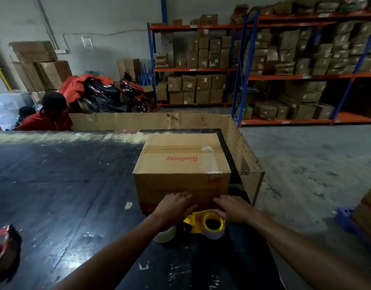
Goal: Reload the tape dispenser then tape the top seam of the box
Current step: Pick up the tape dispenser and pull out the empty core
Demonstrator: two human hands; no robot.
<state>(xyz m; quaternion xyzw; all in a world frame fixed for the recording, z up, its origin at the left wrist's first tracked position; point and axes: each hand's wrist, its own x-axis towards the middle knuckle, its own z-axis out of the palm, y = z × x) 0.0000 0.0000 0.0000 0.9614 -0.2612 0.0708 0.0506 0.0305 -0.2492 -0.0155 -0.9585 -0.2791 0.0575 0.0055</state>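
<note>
A brown cardboard box [181, 164] printed "Glodway" stands on the dark table [65, 185], flaps closed, with clear tape strips across its top right part. My left hand [176, 206] and my right hand [232, 208] both lie flat with fingers spread against the box's near side. Just below them, a yellow tape dispenser [207, 222] with a yellow-cored roll lies on the table. Under my left wrist, a separate whitish tape roll [166, 234] is partly hidden.
A red and black object [4, 248] lies at the table's left edge. Cardboard walls [241, 147] fence the table's far and right sides. A person in red [48, 116] sits beyond the table. Motorbikes [117, 95] and shelving full of boxes [285, 65] stand behind.
</note>
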